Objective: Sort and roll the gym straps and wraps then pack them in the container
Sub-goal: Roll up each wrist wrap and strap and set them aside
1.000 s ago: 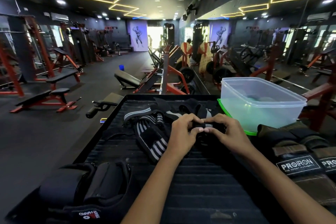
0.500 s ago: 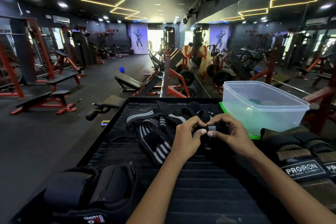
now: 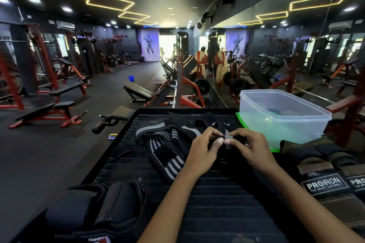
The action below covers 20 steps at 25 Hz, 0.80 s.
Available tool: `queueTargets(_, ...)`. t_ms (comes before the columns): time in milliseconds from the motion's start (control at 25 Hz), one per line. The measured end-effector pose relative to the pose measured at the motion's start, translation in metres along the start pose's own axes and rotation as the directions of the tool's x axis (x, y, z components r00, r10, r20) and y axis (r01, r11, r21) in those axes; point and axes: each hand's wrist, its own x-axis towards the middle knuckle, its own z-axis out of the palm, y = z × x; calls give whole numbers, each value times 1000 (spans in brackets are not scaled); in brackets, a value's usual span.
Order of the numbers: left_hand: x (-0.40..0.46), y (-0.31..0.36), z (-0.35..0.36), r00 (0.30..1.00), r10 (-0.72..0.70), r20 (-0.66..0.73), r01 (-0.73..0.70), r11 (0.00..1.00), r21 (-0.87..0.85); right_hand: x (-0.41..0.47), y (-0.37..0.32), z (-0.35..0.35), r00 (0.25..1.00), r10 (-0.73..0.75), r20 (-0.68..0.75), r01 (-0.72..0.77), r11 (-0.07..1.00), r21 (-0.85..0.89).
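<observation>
On the black ribbed surface (image 3: pixel 217 213), my left hand (image 3: pixel 203 152) and my right hand (image 3: pixel 250 150) meet thumb to thumb over a small black strap roll (image 3: pixel 227 137), pinching it between fingers and thumbs. Left of them lies a black wrap with grey stripes (image 3: pixel 166 156), and more black straps (image 3: pixel 197 122) pile up behind it. A clear plastic container (image 3: pixel 284 116) stands open at the right on its green lid (image 3: pixel 275 150), just beyond my right hand.
Olive PROIRON weighted straps (image 3: pixel 324 181) lie at the right near edge. Black padded wraps (image 3: pixel 94 209) sit at the near left corner. Beyond the surface are red gym benches (image 3: pixel 49 110) and machines; a mirror wall runs along the right.
Both hands have kept working the small black roll between their fingertips, turning it slightly. The view has tilted a little; the other straps and the container stay put.
</observation>
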Motion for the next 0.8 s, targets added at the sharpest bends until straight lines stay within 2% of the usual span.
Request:
queueTargets(80,0,-2,1,998,59,3,-59,996,60,1,2,-1,998,64,-3,-64,996,58)
queueTargets(160,2,-3,0,997,64,-35,-61,996,70,1,1,1,994,103,31,-106,983,152)
queueTargets(280,3,-5,-2,999,10,-47,-10,1000,-11,1,-1,4,993,98,65,-111,964,241)
queueTargets(440,3,1,-6,997,-77,9,78,986,-148,2,-1,3,992,118,32,-122,921,371)
queueTargets(520,4,4,-7,996,-84,31,88,970,-228,2,2,2,995,103,16,-102,917,387)
queueTargets(640,6,4,-6,990,-138,-33,125,959,-256,2,1,4,996,77,53,-92,920,382)
queueTargets(800,6,2,-2,965,-235,-113,193,934,-299,0,-2,3,995,16,99,-36,979,201)
